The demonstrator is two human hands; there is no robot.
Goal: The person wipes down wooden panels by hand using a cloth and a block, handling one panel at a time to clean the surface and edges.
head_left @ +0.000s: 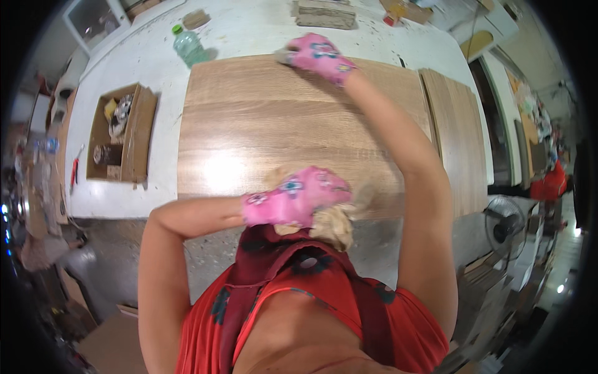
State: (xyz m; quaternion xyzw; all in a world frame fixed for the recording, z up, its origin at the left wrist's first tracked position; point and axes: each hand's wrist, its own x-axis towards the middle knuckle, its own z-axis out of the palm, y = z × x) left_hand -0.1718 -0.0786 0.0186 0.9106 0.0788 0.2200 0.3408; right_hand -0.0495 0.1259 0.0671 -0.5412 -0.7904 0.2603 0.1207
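Observation:
A wide wood-grain board (280,118) lies flat in front of me on a white table. My left hand (302,194), in a pink flowered glove, is closed on a crumpled beige cloth (333,227) at the board's near edge; the cloth hangs partly over that edge and is smeared by motion. My right hand (319,57), gloved the same way, reaches to the board's far edge. Its fingers are curled around a small pale, greyish thing (284,57), blurred and mostly hidden, whose kind I cannot make out.
Left of the board stand an open cardboard box (140,134) with odds and ends, a red-handled screwdriver-like tool (75,171) and a green-capped plastic bottle (189,47). To the right lies a narrower wood-grain board (458,131). Stacked strips (325,14) sit at the back. A fan (504,224) stands at right.

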